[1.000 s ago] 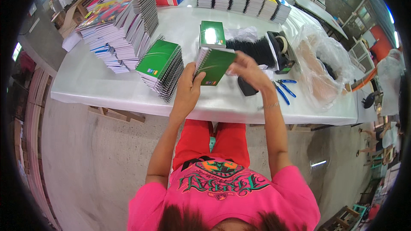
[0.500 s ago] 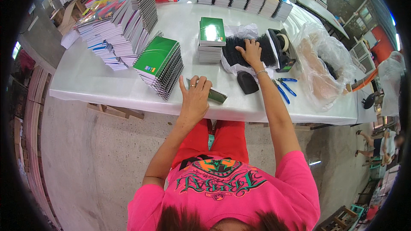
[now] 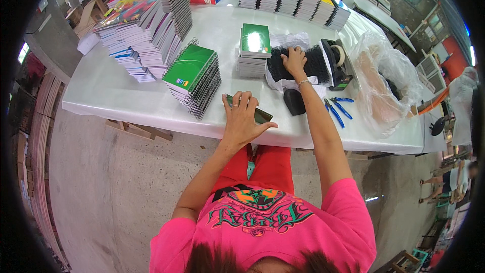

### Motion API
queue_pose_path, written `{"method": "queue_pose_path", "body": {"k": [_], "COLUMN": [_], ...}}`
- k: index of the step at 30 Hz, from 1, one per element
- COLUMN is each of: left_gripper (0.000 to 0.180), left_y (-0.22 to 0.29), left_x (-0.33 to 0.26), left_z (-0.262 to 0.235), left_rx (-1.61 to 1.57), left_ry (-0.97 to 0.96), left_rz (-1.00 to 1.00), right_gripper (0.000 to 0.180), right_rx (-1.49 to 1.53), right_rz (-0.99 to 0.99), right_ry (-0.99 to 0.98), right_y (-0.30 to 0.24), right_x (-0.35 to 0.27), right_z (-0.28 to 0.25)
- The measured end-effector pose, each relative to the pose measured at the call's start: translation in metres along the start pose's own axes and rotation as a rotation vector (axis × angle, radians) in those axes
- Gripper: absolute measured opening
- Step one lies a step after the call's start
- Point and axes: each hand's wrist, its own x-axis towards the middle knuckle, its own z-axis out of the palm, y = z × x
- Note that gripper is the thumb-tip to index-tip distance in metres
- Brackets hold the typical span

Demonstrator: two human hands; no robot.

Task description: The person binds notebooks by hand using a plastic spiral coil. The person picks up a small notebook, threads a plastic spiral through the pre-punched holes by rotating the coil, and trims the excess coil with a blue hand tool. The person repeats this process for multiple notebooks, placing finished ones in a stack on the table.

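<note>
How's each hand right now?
Left hand: on a thin green-covered notebook; grip cannot be told.
Right hand: open, laid on rows of black binding coils.

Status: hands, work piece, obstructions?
Left hand on green notebook, partly covering it. Right hand on black coils. Black rounded object beside right forearm, blocking neither.

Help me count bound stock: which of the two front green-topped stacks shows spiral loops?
The left stack: dark loops show along its side. The other green-topped stack, beside the black coils, shows none.

Green notebook [image 3: 263,116], partly hidden, near the front edge of the bench [image 3: 101,96]; black coils [image 3: 277,66] packed densely on white wrapping [image 3: 289,39], farther back, rightward.
</note>
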Motion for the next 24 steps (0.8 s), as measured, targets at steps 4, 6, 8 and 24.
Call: {"method": "queue_pose_path", "body": {"k": [4, 6, 8, 24], "left_gripper": [0.063, 0.061, 0.060, 0.044], "left_y": [0.004, -0.001, -0.002, -0.001], "left_x": [0.003, 0.000, 0.001, 0.003], "left_z": [0.011, 0.010, 0.011, 0.017], "left_rx": [-0.018, 0.029, 0.030, -0.028], "left_ry": [0.067, 0.088, 0.086, 0.164], "left_rz": [-0.021, -0.031, -0.035, -0.039], "right_gripper": [0.027, 0.024, 0.021, 0.029], "right_rx": [0.161, 0.167, 0.157, 0.456], "right_rz": [-0.027, -0.011, 0.018, 0.064], "right_ry": [-0.084, -0.064, -0.033, 0.024], "right_y": [0.017, 0.001, 0.000, 0.030], "right_x": [0.016, 0.015, 0.016, 0.042], "right_z": [0.002, 0.005, 0.010, -0.032]}}
